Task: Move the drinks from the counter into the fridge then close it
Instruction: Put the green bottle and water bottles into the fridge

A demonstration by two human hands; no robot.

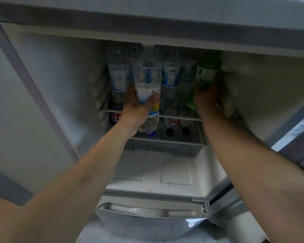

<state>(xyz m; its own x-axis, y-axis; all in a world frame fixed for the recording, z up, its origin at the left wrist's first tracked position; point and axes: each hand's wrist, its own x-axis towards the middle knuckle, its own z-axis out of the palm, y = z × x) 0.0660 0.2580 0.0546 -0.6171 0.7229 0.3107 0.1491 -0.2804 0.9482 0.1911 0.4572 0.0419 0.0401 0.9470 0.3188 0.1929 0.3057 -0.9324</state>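
Both forearms reach into the fridge (47,71): left hand (135,109) fingers wrap a clear bottle (147,81), right hand (206,98) apparently grips a green bottle (206,72).

A pale wall (16,120) stands left of the open appliance. A grey curved drawer front (144,218) shows below, its surface glossy

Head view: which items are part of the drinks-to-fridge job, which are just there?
In the job:
- clear bottle, gripped by left hand
- green bottle, gripped by right hand
- open fridge, upper shelf

Just there:
- bottles already standing on the upper shelf
- drinks on the lower shelf
- crisper drawer
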